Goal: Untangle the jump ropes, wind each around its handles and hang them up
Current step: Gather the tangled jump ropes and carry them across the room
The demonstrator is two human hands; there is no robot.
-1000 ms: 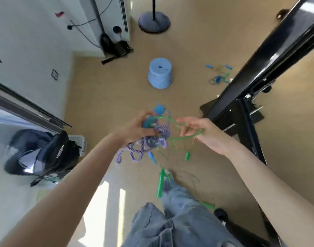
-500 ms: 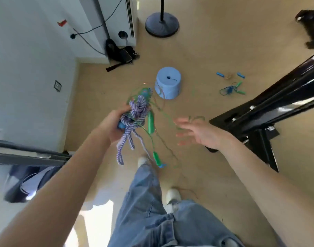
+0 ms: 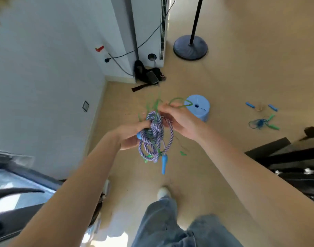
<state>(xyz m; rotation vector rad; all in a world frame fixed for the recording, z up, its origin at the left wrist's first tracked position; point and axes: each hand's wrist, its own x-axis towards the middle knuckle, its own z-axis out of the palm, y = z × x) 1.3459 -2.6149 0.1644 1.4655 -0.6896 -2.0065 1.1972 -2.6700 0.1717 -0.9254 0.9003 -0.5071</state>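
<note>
The left hand [image 3: 133, 133] grips a knotted bundle of thick purple-and-white braided jump rope [image 3: 155, 134] held in the air above the tan floor [image 3: 223, 77], its fingers curled round the coils and round a blue plastic handle [image 3: 139, 136] that peeks out beside the palm. A second blue handle [image 3: 163, 164] dangles free below the bundle. The right hand [image 3: 181, 120] pinches a thin green jump rope [image 3: 177, 100] that threads through the braided coils and loops up over the fingers; small green bits, hard to make out, hang among the lower loops. The risk, as I judge it, is that pulling the green cord sideways while the left hand squeezes the coils would cinch the knot tighter instead of freeing it, and the hanging handle could swing and catch in a loop. Half a second ago the right hand was open and apart from the bundle, reaching towards it; now it has closed on the green cord right against the braided rope. Other ropes lie on the floor towards its far right edge: a blue-and-green tangle [image 3: 263, 123] and a pair of blue handles [image 3: 261, 106], near a light-blue plastic stool [image 3: 200, 109].
</note>
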